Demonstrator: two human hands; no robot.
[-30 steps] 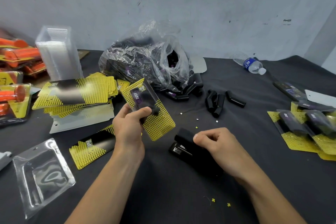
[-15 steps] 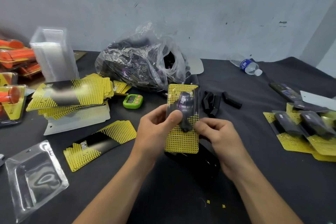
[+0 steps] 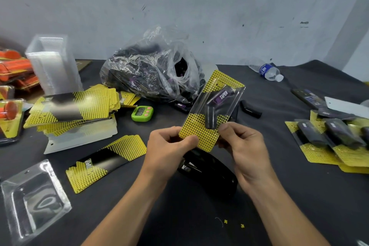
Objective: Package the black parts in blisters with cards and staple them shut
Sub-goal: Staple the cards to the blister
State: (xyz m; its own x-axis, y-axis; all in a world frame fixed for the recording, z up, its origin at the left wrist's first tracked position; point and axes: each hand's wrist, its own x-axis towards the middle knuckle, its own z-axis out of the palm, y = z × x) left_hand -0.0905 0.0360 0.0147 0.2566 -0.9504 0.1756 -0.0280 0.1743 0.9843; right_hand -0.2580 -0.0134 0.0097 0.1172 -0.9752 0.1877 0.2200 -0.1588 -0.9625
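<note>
Now both hands pinch one filled blister pack above the stapler: left hand and right hand at its lower corners, tilted right.

The dark bench carries a black stapler at the near middle and a clear bag of black parts behind it. A green timer, a pile of yellow cards, one loose card and an empty blister lie to the left. Finished packs lie to the right, and a water bottle lies far back.

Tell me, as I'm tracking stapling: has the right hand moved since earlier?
Yes: right hand rose off the stapler, now pinching the blister pack above it.
</note>
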